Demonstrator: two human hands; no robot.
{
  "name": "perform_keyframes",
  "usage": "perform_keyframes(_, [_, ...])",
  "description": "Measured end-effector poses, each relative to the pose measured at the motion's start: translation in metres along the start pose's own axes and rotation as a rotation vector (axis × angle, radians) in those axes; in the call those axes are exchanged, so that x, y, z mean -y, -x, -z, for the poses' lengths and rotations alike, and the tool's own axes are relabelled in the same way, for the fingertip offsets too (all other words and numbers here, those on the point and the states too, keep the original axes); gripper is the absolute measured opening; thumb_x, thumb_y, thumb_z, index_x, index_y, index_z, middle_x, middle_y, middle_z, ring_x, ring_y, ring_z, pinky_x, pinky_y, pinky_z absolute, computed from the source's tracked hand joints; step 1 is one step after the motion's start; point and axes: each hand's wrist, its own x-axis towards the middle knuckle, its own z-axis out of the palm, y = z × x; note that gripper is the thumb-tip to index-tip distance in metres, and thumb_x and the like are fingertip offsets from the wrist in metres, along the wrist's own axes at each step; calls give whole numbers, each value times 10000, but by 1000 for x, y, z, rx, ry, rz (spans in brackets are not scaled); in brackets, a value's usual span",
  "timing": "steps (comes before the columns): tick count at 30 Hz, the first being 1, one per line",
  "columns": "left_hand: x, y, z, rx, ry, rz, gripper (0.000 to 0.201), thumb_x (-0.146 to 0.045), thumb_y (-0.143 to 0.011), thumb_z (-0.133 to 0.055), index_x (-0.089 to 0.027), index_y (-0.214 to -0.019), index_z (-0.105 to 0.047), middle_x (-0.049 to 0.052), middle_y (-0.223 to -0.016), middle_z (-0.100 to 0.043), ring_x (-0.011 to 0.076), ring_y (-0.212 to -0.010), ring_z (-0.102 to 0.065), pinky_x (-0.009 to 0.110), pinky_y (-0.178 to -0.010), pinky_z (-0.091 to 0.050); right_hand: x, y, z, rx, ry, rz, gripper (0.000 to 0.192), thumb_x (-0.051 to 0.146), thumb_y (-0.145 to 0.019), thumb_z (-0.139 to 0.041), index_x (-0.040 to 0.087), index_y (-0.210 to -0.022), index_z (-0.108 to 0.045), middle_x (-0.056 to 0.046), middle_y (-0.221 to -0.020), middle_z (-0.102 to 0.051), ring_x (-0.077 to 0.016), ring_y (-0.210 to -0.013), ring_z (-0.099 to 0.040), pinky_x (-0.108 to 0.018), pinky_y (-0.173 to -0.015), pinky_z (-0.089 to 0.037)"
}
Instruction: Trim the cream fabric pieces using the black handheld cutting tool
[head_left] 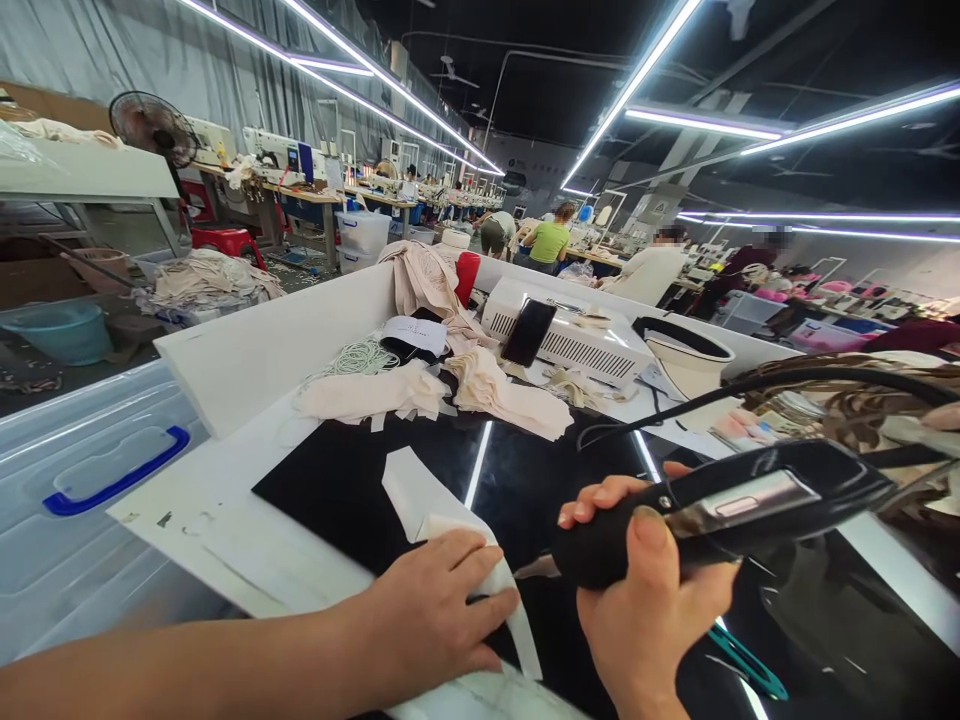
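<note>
Left hand (442,600) lay on the pale strip (420,490), fingers bent; whether it pinched the cloth could not be told. Right hand (652,600) was wrapped round the tool (757,500), its tip at or just beside the strip's edge. Strip lay on the black board (322,490), apparently doubled near the left hand, far end flat. Judged: this piece under way, unfinished. Beyond: two cloth stacks (510,395); done or waiting, could not tell. Farther: phone (529,332) against white machine (589,345).
</note>
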Motion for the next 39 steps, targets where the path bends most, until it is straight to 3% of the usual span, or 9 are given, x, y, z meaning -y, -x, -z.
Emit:
perform_keyframes(15, [2, 1, -3, -40, 132, 61, 653, -539, -751, -938, -189, -1231, -666, 173, -1261, -667, 297, -1197, -660, 407, -1069, -563, -8, -6, -7, 6, -3, 1, 400, 274, -825, -799, 284, -1158, -578, 67, -719, -679, -146, -572, -620, -293, -504, -581])
perform_keyframes(39, [0, 2, -1, 38, 171, 99, 608, -525, -806, -899, -201, -1257, -652, 172, -1243, -643, 306, -1236, -619, 414, -1067, -550, -16, -5, -11, 34, -35, -2, 421, 302, -835, -805, 283, -1176, -560, 71, -728, -685, -145, -566, -620, -298, -522, -574])
